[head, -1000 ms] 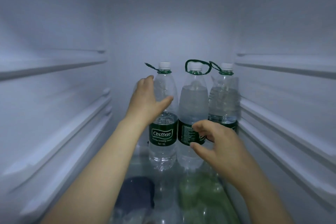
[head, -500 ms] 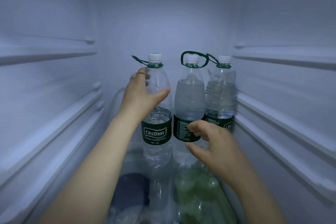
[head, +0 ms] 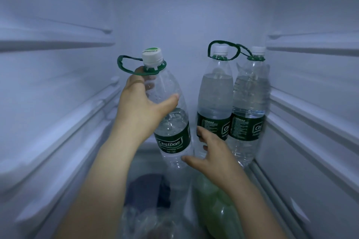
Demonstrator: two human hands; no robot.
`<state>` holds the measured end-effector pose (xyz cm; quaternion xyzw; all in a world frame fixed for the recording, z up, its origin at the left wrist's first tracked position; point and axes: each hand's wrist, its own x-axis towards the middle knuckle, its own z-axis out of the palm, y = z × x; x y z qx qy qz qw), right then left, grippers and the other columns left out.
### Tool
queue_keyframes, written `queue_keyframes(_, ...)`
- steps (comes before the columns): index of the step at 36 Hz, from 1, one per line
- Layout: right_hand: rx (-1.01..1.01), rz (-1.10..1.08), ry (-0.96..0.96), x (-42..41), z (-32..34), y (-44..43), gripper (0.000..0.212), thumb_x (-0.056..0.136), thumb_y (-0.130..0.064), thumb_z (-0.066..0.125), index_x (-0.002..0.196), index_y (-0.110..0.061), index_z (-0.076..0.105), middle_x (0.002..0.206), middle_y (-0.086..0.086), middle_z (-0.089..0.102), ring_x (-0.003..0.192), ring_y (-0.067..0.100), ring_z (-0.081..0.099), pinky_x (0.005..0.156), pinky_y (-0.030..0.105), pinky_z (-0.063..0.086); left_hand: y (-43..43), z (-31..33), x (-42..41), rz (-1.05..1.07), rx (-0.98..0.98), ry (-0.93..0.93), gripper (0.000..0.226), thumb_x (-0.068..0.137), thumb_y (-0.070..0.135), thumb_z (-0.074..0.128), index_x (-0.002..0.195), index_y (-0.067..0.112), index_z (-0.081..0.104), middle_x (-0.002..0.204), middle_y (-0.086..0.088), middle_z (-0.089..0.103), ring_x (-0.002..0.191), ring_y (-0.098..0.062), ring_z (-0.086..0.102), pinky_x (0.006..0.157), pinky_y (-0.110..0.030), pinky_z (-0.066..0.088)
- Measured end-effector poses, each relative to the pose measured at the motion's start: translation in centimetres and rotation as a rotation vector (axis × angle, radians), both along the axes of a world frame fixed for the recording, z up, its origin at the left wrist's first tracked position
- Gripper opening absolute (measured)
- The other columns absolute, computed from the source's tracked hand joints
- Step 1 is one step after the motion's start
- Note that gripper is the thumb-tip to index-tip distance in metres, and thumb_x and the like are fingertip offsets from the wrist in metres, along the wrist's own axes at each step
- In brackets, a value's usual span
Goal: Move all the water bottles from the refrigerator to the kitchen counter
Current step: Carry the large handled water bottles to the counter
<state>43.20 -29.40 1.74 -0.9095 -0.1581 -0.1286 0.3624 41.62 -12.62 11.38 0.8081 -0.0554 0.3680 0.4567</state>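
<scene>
Three clear water bottles with green labels, white caps and green carry loops are inside the refrigerator. My left hand (head: 142, 106) grips the upper body of the left bottle (head: 171, 122), which leans toward me and to the left, apart from the other two. My right hand (head: 211, 153) has its fingers spread, the thumb touching the low part of that tilted bottle and the fingertips against the middle bottle (head: 214, 101). The right bottle (head: 249, 106) stands upright by the right wall, touching the middle one.
Ribbed shelf rails line the left wall (head: 58, 114) and right wall (head: 310, 114). Under the glass shelf (head: 149, 153) lie a dark blue object (head: 147, 190), a green item (head: 215, 205) and clear plastic (head: 151, 225).
The left bottle has tilted toward me and shifted left, away from the other two, in my left hand. My right hand moved left to its lower part.
</scene>
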Motion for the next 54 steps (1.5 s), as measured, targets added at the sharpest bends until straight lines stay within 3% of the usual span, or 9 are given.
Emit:
queue_keyframes(8, 0.086, 0.085, 0.061, 1.6, -0.9, 1.9, 0.112, 0.062, -0.042, 0.083, 0.150, -0.029, 0.016, 0.149, -0.009, 0.038, 0.134, 0.011, 0.039, 0.109, 0.034, 0.038, 0.4, -0.3, -1.0, -0.033, -0.014, -0.013, 0.055, 0.071, 0.033, 0.078, 0.118, 0.028, 0.049, 0.120, 0.007, 0.057, 0.108, -0.005, 0.056, 0.092, -0.022, 0.045)
queue_keyframes(13, 0.129, 0.132, 0.017, 2.3, -1.5, 2.5, 0.093, 0.058, -0.032, 0.086, 0.135, -0.036, 0.033, 0.126, -0.015, 0.055, 0.115, 0.003, 0.052, 0.095, 0.026, 0.047, 0.5, -0.4, -1.0, -0.038, -0.021, -0.012, 0.053, 0.071, 0.033, 0.078, 0.116, 0.029, 0.050, 0.119, 0.008, 0.057, 0.108, -0.005, 0.056, 0.093, -0.023, 0.046)
queue_keyframes(20, 0.186, 0.149, -0.002, 2.6, -1.8, 2.7, 0.083, 0.062, -0.028, 0.085, 0.131, -0.037, 0.039, 0.123, -0.020, 0.056, 0.111, -0.003, 0.052, 0.088, 0.015, 0.043, 0.8, -0.6, -1.0, -0.042, -0.029, -0.013, 0.060, 0.071, 0.034, 0.078, 0.123, 0.026, 0.049, 0.122, 0.009, 0.056, 0.111, -0.003, 0.055, 0.098, -0.027, 0.046)
queue_keyframes(24, 0.182, 0.132, -0.002, 2.7, -1.9, 2.6, 0.079, 0.063, -0.032, 0.084, 0.128, -0.038, 0.040, 0.121, -0.022, 0.057, 0.110, -0.002, 0.054, 0.087, 0.019, 0.045, 0.7, -1.1, -0.8, -0.084, -0.032, 0.028, 0.075, 0.061, 0.045, 0.083, 0.124, 0.033, 0.044, 0.125, 0.013, 0.055, 0.117, -0.005, 0.053, 0.101, -0.033, 0.046)
queue_keyframes(29, 0.196, 0.121, 0.003, 2.8, -2.1, 2.4, 0.079, 0.062, -0.033, 0.084, 0.129, -0.037, 0.041, 0.120, -0.021, 0.059, 0.112, 0.001, 0.056, 0.092, 0.029, 0.050, 0.4, -2.2, -0.1, -0.115, -0.073, 0.128, 0.082, 0.054, 0.040, 0.087, 0.123, 0.032, 0.044, 0.122, 0.016, 0.055, 0.115, -0.004, 0.054, 0.096, -0.027, 0.047)
queue_keyframes(39, 0.206, 0.102, -0.017, 2.9, -2.5, 2.3, 0.075, 0.060, -0.035, 0.083, 0.122, -0.043, 0.043, 0.114, -0.023, 0.062, 0.106, 0.000, 0.059, 0.089, 0.034, 0.052, 0.1, -3.6, 0.4, -0.104, -0.126, 0.153, 0.067, 0.055, 0.032, 0.089, 0.106, 0.035, 0.047, 0.104, 0.017, 0.061, 0.094, 0.006, 0.059, 0.070, -0.011, 0.046)
queue_keyframes(42, 0.193, 0.104, -0.002, 2.8, -2.7, 2.4, 0.075, 0.060, -0.039, 0.084, 0.123, -0.041, 0.044, 0.112, -0.023, 0.062, 0.105, -0.001, 0.058, 0.091, 0.030, 0.050, -0.1, -3.5, 0.4, -0.092, -0.123, 0.147, 0.069, 0.056, 0.034, 0.088, 0.113, 0.029, 0.050, 0.108, 0.014, 0.061, 0.097, 0.001, 0.060, 0.074, -0.012, 0.048)
queue_keyframes(46, 0.190, 0.108, 0.022, 2.3, -2.8, 2.6, 0.077, 0.059, -0.042, 0.084, 0.126, -0.038, 0.045, 0.113, -0.023, 0.062, 0.106, -0.002, 0.057, 0.091, 0.023, 0.049, -0.2, -3.2, 0.2, -0.082, -0.111, 0.154, 0.074, 0.054, 0.039, 0.087, 0.116, 0.028, 0.049, 0.110, 0.014, 0.060, 0.102, -0.007, 0.060, 0.086, -0.026, 0.051)
queue_keyframes(54, 0.216, 0.110, 0.041, -0.1, -2.2, 2.2, 0.072, 0.054, -0.044, 0.083, 0.116, -0.042, 0.047, 0.106, -0.023, 0.064, 0.101, -0.003, 0.060, 0.089, 0.025, 0.051, -0.5, -2.7, -2.3, -0.084, -0.112, 0.151, 0.069, 0.055, 0.038, 0.087, 0.113, 0.030, 0.051, 0.110, 0.014, 0.060, 0.102, -0.006, 0.060, 0.085, -0.026, 0.051)
